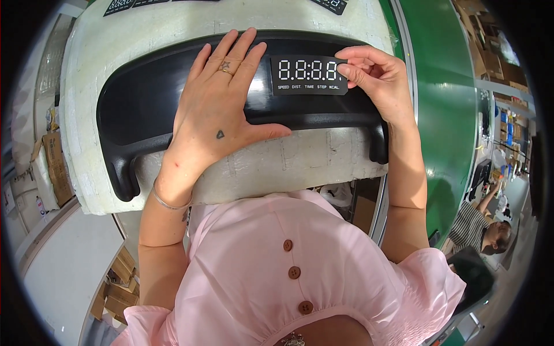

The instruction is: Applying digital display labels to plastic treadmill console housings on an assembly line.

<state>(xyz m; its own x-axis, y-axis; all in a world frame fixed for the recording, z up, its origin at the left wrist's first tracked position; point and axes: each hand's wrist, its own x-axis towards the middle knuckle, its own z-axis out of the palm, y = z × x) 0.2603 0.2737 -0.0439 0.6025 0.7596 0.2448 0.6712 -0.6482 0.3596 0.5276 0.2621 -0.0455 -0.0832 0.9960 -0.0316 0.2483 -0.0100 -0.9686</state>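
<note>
A long, glossy black plastic console cover (151,95) with a downturned leg at each end lies across the padded work surface in front of me. My left hand (222,104) rests flat on its middle, fingers spread and thumb out to the right. My right hand (372,72) pinches the right end of a small black display label (309,75) between thumb and fingertips. The label, marked with white digit segments, lies over the right part of the cover. Whether its whole underside touches the cover, I cannot tell.
More black display labels (328,6) lie along the far edge of the pale, plastic-wrapped work surface (242,164). To the right runs a green surface (435,115). Farther right, a person in a striped top (468,228) is near cluttered shelves. Cardboard boxes (55,167) stand at left.
</note>
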